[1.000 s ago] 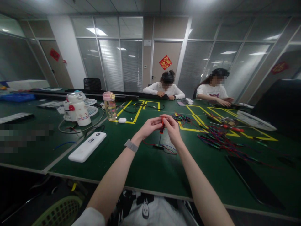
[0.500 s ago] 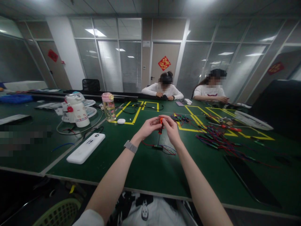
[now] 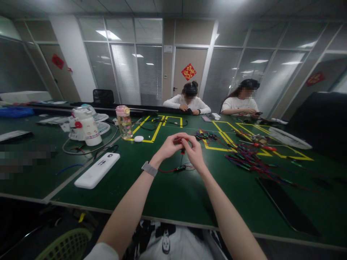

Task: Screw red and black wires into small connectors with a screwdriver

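- L hand (image 3: 168, 147) + R hand (image 3: 194, 152) meet mid-frame, held a bit above the green surface (image 3: 173, 202). Watch band (image 3: 149, 168) on L wrist.
- Grip: fingertips of both hands pinched together on a small red piece (image 3: 181, 141), one hand per side. Clamped on it, no gap showing.
- Where: red piece is in the air between the hands. A thin dark lead (image 3: 182, 156) drops from it to a black module (image 3: 179, 168) lying on the surface just below. A red wire (image 3: 166, 170) trails off the module to the left, flat on the surface.
- Look: red piece is tiny and mostly hidden by fingers, so exact shape can't be told. Module is small, dark and oblong. Wires are thin and loosely curled.
- Handling (est.): very light; piece prob. stiff plastic, lead and wire limp. Module looks likely to drag or swing if the piece is lifted. Fine wire joints are prob. fragile.
- Hold (est.): best taken by the red body w/ fingertips, not by the lead; steady the module separately.
- Around: white slab-shaped device (image 3: 97, 170) to the left, pink-lid bottle (image 3: 124, 122) and white jug (image 3: 88, 126) beyond it.
- Right side: tangle of coloured wires (image 3: 249, 159), well apart from the hands. Yellow tape lines (image 3: 157, 131) mark the surface; dark flat slab (image 3: 287, 209) near the front-right edge.
- Two other persons (image 3: 189, 103) sit at the far side, their hands down on their own work.
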The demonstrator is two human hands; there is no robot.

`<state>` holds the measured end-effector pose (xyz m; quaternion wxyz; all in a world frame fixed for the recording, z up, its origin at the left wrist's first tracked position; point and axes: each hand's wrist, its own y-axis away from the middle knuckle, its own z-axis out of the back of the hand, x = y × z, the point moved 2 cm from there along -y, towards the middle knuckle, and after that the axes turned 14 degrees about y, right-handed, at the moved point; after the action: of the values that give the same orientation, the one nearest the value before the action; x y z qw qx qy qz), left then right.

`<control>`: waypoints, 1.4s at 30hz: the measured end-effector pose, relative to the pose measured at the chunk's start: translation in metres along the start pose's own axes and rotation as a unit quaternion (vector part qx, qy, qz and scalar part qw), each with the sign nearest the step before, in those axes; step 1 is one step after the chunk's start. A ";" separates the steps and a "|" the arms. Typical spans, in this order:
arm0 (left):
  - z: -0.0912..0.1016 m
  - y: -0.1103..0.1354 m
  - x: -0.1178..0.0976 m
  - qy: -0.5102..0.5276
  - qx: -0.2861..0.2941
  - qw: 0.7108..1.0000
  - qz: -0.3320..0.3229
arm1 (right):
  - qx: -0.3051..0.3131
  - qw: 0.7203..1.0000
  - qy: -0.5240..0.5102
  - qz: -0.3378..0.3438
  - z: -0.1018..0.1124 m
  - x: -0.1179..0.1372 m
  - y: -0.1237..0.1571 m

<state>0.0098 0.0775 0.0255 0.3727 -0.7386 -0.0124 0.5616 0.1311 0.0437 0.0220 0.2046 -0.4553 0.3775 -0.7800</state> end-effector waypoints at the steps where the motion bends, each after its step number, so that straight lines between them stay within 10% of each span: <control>1: 0.000 0.000 0.000 0.006 0.003 1.000 0.003 | 0.002 1.000 0.005 0.001 0.000 0.001 0.000; 27: 0.006 0.003 0.003 0.077 0.030 0.993 0.080 | 0.014 0.993 -0.093 -0.074 0.005 -0.010 -0.005; 37: 0.003 0.002 -0.001 -0.045 0.018 0.999 0.007 | -0.067 0.987 -0.101 -0.105 0.016 -0.025 -0.004; 42: 0.005 0.003 -0.010 -0.099 0.015 0.995 0.001 | 0.182 0.978 -0.002 -0.102 0.021 -0.057 0.026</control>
<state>0.0008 0.0735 0.0316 0.3802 -0.6738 -0.0395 0.6324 0.1766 0.0564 -0.0237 0.2042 -0.4485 0.1807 -0.8512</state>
